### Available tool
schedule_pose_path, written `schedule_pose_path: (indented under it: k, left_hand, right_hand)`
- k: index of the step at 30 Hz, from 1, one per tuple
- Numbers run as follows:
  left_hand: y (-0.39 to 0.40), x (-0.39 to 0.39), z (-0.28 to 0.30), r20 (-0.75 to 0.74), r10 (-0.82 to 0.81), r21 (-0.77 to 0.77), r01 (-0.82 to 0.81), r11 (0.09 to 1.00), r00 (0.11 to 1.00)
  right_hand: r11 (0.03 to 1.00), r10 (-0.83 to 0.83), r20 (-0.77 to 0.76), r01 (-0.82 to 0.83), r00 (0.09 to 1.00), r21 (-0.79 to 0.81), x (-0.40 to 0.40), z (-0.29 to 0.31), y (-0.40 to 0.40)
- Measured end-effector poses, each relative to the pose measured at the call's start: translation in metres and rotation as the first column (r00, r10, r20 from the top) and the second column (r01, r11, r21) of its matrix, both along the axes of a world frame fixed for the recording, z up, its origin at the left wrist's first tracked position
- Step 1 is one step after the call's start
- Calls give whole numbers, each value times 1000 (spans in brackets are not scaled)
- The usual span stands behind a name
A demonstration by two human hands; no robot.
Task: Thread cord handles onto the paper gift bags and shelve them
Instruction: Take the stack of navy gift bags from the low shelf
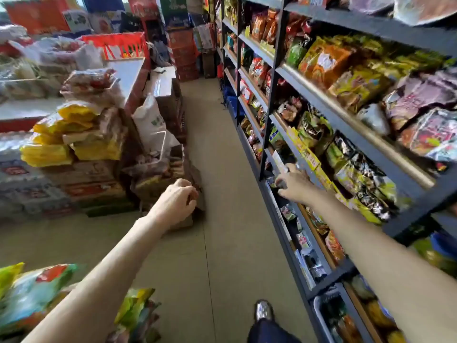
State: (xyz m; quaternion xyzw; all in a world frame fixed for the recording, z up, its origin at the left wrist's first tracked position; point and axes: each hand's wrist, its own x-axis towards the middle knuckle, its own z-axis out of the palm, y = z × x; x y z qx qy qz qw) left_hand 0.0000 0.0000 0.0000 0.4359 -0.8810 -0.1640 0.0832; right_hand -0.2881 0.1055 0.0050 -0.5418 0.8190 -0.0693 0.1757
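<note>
Shelving of dark grey metal (329,112), stocked with bright snack packets, fills the right side. Stacked cartons and yellow packets (74,144) stand left of the beige floor aisle. Left hand (176,200), fingers curled, grips the brown paper gift bag (197,179) low over the floor. Right hand (294,185) reaches onto a lower shelf, fingers on a dark, blurred item; grip cannot be told.

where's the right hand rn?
In the head view, the right hand is right of centre, reaching into a lower tier of the snack shelving, touching a dark packet just below the yellow boxes.
</note>
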Motion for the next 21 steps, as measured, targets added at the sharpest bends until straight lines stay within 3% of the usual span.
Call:
schedule_pose_path:
  k: [4,7,10,15,21]
  left_hand:
    - [-78,-24,-54,289,-33,99,5,995,957]
    - [-148,-68,-76,302,4,122,-43,992,953]
    - [-203,-117,-72,317,-56,171,1,985,947]
    - [-325,-162,-73,246,53,153,-93,984,968]
    - [-497,-204,-112,332,84,152,-141,978,939]
  right_hand:
    - [992,-122,57,122,991,-1,-54,-53,-58]
    - [984,-176,95,177,980,6,-101,-84,-120]
    - [984,-177,125,172,976,47,-144,-90,-186]
    - [984,-153,135,163,979,-69,-194,-82,-328]
    - [995,-75,164,83,984,-46,-240,-110,-516]
